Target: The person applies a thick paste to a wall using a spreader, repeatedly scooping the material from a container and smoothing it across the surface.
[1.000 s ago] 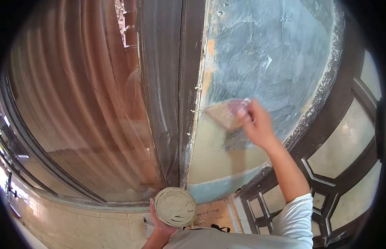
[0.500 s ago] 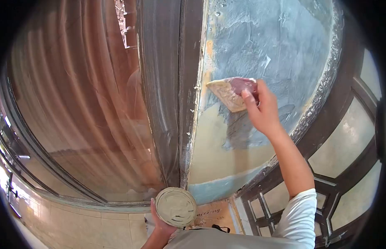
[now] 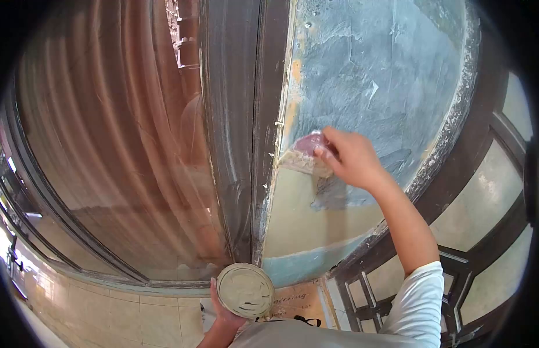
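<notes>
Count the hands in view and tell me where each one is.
2: right hand at the blue-grey wall, holding the spreader; left hand lower down, holding the round paste container, which hides some of its fingers.

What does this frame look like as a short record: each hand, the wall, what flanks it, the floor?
Right hand: holds a scraper, seemingly against the wall
Left hand: holds a round tub of pale paste
Wall: blue-grey above, cream coat lower, pale blue strip at the bottom
Left of wall: dark post, brown curtain
Right of wall: pale panels in dark framing
Floor: pale tiles, printed cardboard
</notes>
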`<action>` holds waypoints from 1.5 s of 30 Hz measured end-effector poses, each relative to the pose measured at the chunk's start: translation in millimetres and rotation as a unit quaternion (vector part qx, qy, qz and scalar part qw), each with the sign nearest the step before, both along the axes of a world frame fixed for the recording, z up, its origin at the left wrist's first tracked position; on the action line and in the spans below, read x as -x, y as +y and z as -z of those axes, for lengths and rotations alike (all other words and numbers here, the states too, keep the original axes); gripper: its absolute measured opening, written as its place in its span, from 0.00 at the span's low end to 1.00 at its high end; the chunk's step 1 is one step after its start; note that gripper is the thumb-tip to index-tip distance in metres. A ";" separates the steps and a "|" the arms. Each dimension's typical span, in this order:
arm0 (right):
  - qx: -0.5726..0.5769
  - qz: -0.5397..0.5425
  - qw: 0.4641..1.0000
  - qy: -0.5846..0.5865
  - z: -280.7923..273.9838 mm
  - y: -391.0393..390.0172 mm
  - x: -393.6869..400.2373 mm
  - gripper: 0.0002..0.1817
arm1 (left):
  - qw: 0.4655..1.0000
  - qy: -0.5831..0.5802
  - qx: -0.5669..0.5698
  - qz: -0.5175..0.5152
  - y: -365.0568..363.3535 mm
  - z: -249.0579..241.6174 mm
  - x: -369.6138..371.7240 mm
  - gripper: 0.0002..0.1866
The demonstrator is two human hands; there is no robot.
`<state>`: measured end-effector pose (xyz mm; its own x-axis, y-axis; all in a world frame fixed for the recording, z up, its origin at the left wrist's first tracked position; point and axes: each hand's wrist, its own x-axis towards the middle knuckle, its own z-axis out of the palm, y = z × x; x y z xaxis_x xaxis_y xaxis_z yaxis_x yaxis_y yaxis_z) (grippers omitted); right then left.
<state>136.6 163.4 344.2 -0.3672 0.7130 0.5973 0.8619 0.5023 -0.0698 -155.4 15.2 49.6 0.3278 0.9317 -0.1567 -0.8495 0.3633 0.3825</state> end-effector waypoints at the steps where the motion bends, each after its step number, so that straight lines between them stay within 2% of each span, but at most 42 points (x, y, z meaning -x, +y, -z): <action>1: -0.020 0.040 0.999 0.002 -2.2 1.3 0.4 0.13 | 1.000 -0.003 0.008 -0.003 -1.5 -1.6 0.1 0.47; 2: -0.020 0.039 0.999 0.001 -5.0 -2.6 1.9 0.13 | 1.000 -0.007 0.016 -0.007 -2.3 -2.5 0.2 0.47; 5: -0.105 0.018 0.985 0.133 -15.1 -25.5 8.1 0.13 | 1.000 -0.013 0.011 -0.015 -2.6 3.2 1.2 0.47; 6: -0.088 -0.037 0.988 0.125 -9.5 -29.9 6.4 0.12 | 1.000 -0.014 0.012 -0.017 -2.8 2.0 1.4 0.47; 7: -0.086 -0.038 0.988 0.125 -4.2 -30.0 8.4 0.12 | 1.000 -0.005 -0.001 -0.016 -4.2 -0.1 2.0 0.45; 9: -0.042 -0.081 0.991 -0.099 9.1 -25.9 11.4 0.09 | 1.000 0.006 -0.012 -0.013 -7.0 1.3 2.4 0.44; 10: -0.021 -0.039 0.988 -0.151 15.3 -21.2 10.2 0.08 | 1.000 -0.006 -0.014 -0.011 -6.3 4.1 2.3 0.43; 11: -0.021 -0.036 0.988 -0.150 11.1 -19.5 7.1 0.08 | 1.000 -0.016 -0.017 -0.009 -5.2 5.2 2.7 0.43; 13: -0.082 0.037 0.996 0.017 -2.2 -15.7 -0.9 0.08 | 1.000 -0.005 -0.020 -0.006 -5.0 1.9 1.8 0.43; 14: -0.082 0.036 0.996 0.016 -3.3 -18.1 -5.5 0.08 | 1.000 0.002 -0.021 -0.007 -5.1 1.0 0.3 0.44; 16: -0.067 -0.007 0.980 0.185 0.8 -25.7 -12.6 0.08 | 1.000 -0.009 -0.006 -0.012 -3.7 4.3 -1.7 0.45; 18: -0.024 -0.081 0.993 0.084 40.2 -25.3 -2.9 0.08 | 1.000 -0.019 0.010 -0.015 -1.9 7.3 -1.1 0.46; 20: 0.006 -0.113 0.990 -0.080 99.6 -17.5 -0.9 0.06 | 0.999 -0.040 0.013 -0.007 -2.0 10.0 -1.6 0.46; 22: 0.098 -0.125 0.978 -0.138 141.7 -19.8 4.7 0.05 | 0.999 -0.037 0.009 0.003 -2.8 9.4 -0.8 0.45; 23: 0.099 -0.126 0.977 -0.139 149.9 -15.5 5.4 0.05 | 0.999 -0.033 0.003 0.010 -3.1 9.0 -0.9 0.45; 24: 0.046 -0.115 0.978 -0.165 151.3 -13.4 9.8 0.05 | 0.999 -0.033 0.003 0.009 -3.9 9.5 -1.1 0.45; 25: -0.009 -0.105 0.976 -0.189 150.6 -12.2 13.1 0.06 | 0.999 -0.037 0.007 0.016 -4.2 10.3 -0.7 0.46; 26: -0.020 -0.099 0.983 -0.153 139.5 -6.7 6.7 0.06 | 0.999 -0.040 0.010 0.022 -3.1 10.5 -0.1 0.46; 27: -0.030 -0.092 0.988 -0.117 106.4 -6.3 5.7 0.05 | 0.999 -0.039 0.010 0.020 -1.7 11.1 -0.3 0.46; 29: -0.135 -0.007 0.991 -0.008 45.7 -15.6 7.0 0.05 | 1.000 -0.022 -0.005 0.001 -2.4 14.1 -2.3 0.46; 32: -0.131 0.007 0.989 0.060 16.9 -32.5 0.9 0.05 | 1.000 -0.010 -0.016 0.003 -4.8 7.8 -4.2 0.46; 34: -0.072 -0.079 0.994 -0.017 64.0 -26.3 12.3 0.05 | 1.000 0.007 -0.008 -0.006 -8.2 -3.4 -5.0 0.46; 36: 0.025 -0.090 0.982 -0.164 128.0 -28.4 19.8 0.11 | 1.000 0.023 0.001 -0.014 -10.4 -3.8 -3.7 0.46; 38: 0.019 -0.118 0.972 -0.201 193.8 -18.7 14.9 0.12 | 1.000 0.017 0.003 -0.013 -10.8 0.5 -1.4 0.47; 41: 0.000 -0.078 0.982 -0.171 174.3 -7.6 6.4 0.07 | 0.998 0.051 -0.027 -0.037 -12.5 -3.6 -0.7 0.47; 43: -0.078 -0.049 0.994 -0.060 106.4 -3.9 -7.4 0.07 | 0.999 0.031 -0.008 -0.029 -9.9 3.6 1.4 0.47; 45: -0.174 -0.016 0.983 0.063 42.7 -26.9 -16.5 0.09 | 1.000 0.009 0.014 -0.019 -11.5 6.3 -0.1 0.47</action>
